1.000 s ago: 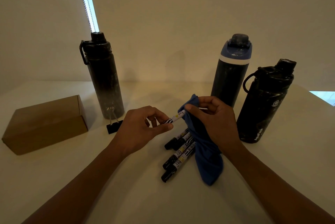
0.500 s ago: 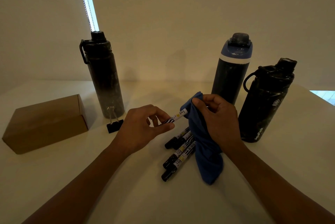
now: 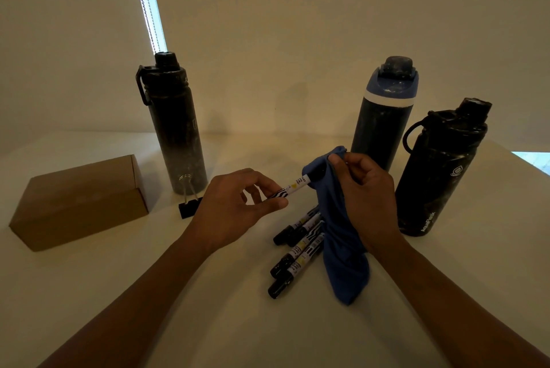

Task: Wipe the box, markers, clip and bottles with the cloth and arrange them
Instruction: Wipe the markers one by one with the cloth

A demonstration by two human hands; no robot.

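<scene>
My left hand [image 3: 238,207] pinches one end of a white-barrelled marker [image 3: 293,189] above the table. My right hand [image 3: 366,198] holds the blue cloth [image 3: 339,236] wrapped over the marker's far end; the cloth's tail hangs down onto the table. Several black-capped markers [image 3: 297,245] lie side by side beneath my hands, partly under the cloth. A brown cardboard box [image 3: 80,204] sits at the left. A black binder clip [image 3: 189,207] stands in front of the tall black bottle [image 3: 175,132]. A blue-lidded bottle [image 3: 384,117] and a black bottle with a loop handle [image 3: 437,171] stand at the right.
The white table [image 3: 208,308] meets a plain wall at the back. A bright strip of window with a bead chain [image 3: 147,1] runs down behind the left bottle. The table's right edge [image 3: 532,165] lies close beyond the rightmost bottle.
My right hand has slid the cloth outward along the marker toward its far end, baring more of the white barrel. My left hand has stayed nearly still.
</scene>
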